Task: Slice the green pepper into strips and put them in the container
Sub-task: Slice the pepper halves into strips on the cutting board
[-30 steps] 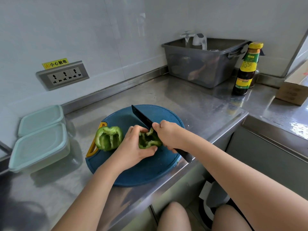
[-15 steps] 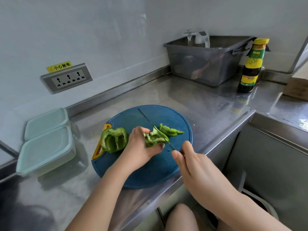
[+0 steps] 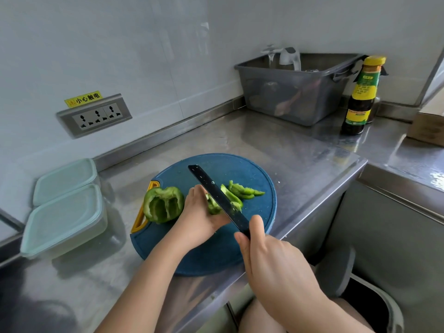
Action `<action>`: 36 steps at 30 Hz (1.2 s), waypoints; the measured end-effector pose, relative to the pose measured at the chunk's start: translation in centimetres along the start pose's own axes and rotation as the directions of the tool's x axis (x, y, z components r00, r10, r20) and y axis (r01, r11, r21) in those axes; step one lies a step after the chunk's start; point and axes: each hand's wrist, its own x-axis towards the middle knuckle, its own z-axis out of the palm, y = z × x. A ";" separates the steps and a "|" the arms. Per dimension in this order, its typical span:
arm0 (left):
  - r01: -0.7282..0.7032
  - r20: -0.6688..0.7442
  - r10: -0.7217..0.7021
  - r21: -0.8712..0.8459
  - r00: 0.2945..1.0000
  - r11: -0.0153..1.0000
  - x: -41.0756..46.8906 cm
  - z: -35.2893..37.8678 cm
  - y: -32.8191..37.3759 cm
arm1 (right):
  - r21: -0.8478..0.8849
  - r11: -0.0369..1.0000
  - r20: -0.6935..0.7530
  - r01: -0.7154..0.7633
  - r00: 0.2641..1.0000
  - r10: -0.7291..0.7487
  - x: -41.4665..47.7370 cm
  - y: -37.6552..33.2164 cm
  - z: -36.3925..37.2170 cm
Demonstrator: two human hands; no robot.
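**A:** Which step is this?

**B:** Slicing, partway through, I'd say. Nearest, the right hand [image 3: 271,260] has its grip clenched round the handle of the knife [image 3: 216,195], and the blade slants across the blue cutting board [image 3: 216,258].

**A:** And the other hand?

**B:** The left hand [image 3: 201,212] has its grip curled over the pepper piece [image 3: 212,206], which lies against the blade's left side. Just right of the blade lie a few cut strips [image 3: 245,191]. The uncut pepper half [image 3: 163,204] sits open side up at the board's left edge.

**A:** What does the next move call for?

**B:** Probably another cut close to those fingertips, so the knuckles should guide the blade. The two containers [image 3: 64,219] sit further left on the steel surface [image 3: 288,150]. Both look lidded and I see no strips inside, so one needs opening before any go in.
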 end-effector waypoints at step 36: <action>0.076 0.066 -0.074 -0.019 0.995 0.997 -0.2 -0.8 0.9 | 0.427 0.895 0.451 -0.127 0.888 -0.090 8.4 2.6 -1.1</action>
